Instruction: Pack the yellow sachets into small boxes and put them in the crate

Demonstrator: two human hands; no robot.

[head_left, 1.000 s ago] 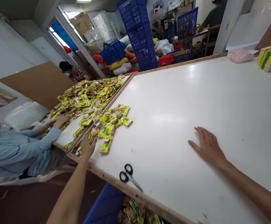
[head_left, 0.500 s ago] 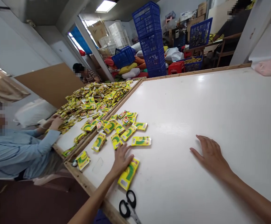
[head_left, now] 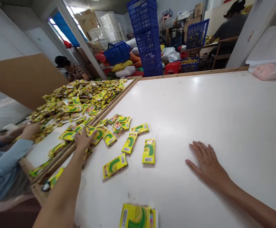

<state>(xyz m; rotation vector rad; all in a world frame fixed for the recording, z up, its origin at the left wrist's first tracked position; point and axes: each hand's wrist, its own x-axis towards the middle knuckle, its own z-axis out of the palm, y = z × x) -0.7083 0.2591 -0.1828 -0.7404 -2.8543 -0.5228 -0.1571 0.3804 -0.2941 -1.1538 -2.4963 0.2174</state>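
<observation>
My left hand [head_left: 84, 139] reaches over the yellow-and-green packets by the wooden divider, thumb and fingers spread, touching a packet [head_left: 99, 135] there. Whether it grips one cannot be made out. My right hand [head_left: 206, 161] lies open on the white tabletop, fingers stretched out, holding nothing. Between the hands are loose packets: one upright in view [head_left: 148, 151], one slanted [head_left: 114, 165], and another [head_left: 129, 142] just behind them. At the bottom edge lies a larger-looking packet [head_left: 138, 217], partly cut off. My left forearm hides some packets near the table's corner.
A wooden strip [head_left: 114, 103] separates my table from a neighbouring one with a big heap of packets [head_left: 80, 98]. A co-worker's hands [head_left: 28, 131] are at that heap, left. Stacked blue crates [head_left: 148, 41] and a red stool [head_left: 173, 67] stand beyond the table.
My left hand has moved left and away toward the divider. Several packets now lie differently, some nearer the table's middle. The scissors have left the view, which has shifted. My right hand stays flat.
</observation>
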